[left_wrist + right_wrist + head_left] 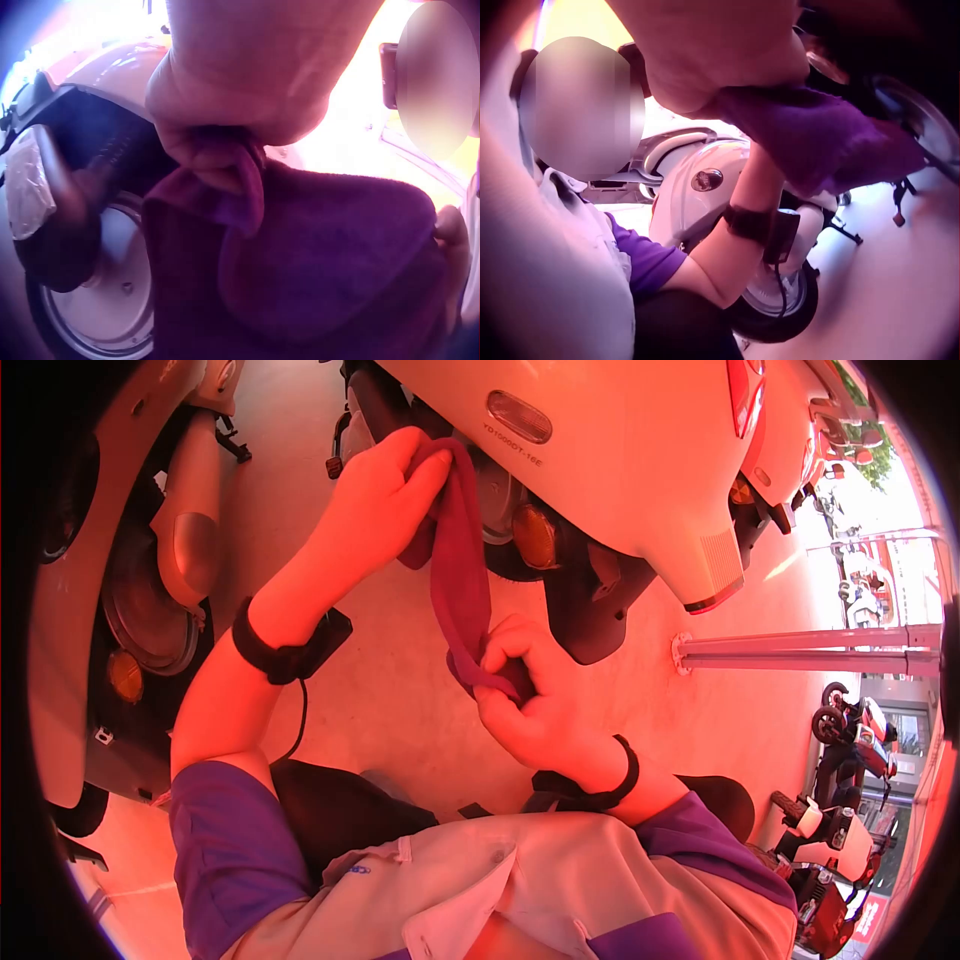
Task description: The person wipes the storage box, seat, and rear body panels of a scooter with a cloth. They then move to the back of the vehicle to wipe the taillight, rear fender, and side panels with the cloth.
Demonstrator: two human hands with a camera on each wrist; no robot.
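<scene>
A purple cloth (pixel 460 550) is stretched lengthwise between my two hands in the head view. My left hand (pixel 385 495) pinches its upper end between thumb and fingers. Lower down and closer to my body, my right hand (pixel 535 695) grips the other end with curled fingers. In the left wrist view the cloth (pixel 322 247) hangs in broad folds below my left hand (pixel 240 82), its edge bunched at the fingers. The right wrist view shows the cloth (pixel 832 142) beneath my right hand (pixel 727 60), whose fingertips are hidden.
A pale scooter body (pixel 620 460) with an orange reflector (pixel 535 538) stands just beyond the cloth. Another scooter (pixel 160 590) is close on the left. A metal post (pixel 800 650) rises from the floor at right, with several parked motorbikes (pixel 845 810) behind.
</scene>
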